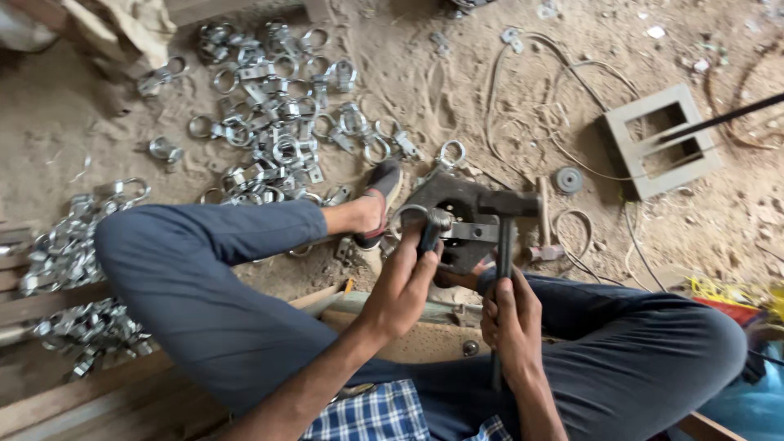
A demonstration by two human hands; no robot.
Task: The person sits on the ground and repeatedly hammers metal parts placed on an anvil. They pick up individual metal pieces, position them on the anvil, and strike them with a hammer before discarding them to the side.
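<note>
I sit on the ground with my knees spread. My left hand (406, 282) pinches a shiny metal ring clamp (425, 219) and holds it against a dark iron block (457, 214) that stands between my feet. My right hand (511, 314) is closed around the handle of a hammer (505, 214), whose dark head hangs just above the block, to the right of the clamp. My left foot wears a dark slipper (382, 192) beside the block.
A large heap of shiny ring clamps (273, 114) lies on the sandy floor ahead. Further clamps (69, 261) are piled at my left on wooden planks. A second hammer (543, 233), a square metal frame (663, 140), loose wires (523, 90) and a small wheel (568, 180) lie to the right.
</note>
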